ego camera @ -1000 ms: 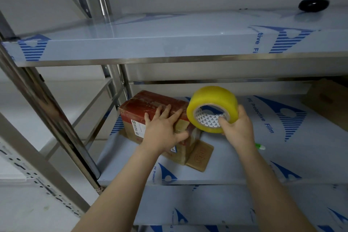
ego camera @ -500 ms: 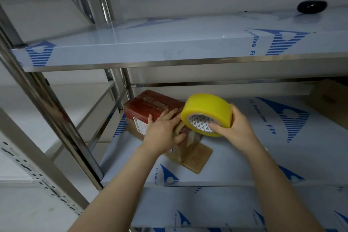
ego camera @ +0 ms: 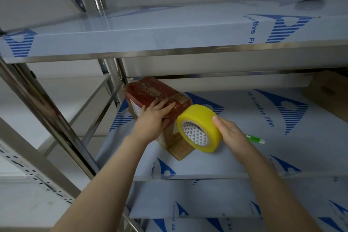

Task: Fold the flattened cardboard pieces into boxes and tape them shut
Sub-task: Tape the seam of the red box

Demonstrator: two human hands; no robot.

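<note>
a steel shelf covered in blue-printed film carries a reddish cardboard box at its left end, with one lower flap sticking out toward the front. a yellow tape roll stands on edge against the box's near right corner. the left hand presses flat on the box top, fingers straight. the right hand grasps the roll. a green pen lies just behind that hand.

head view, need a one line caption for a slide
Left hand presses on a red-brown cardboard box on a film-covered shelf while the right hand holds a yellow tape roll beside it.
</note>
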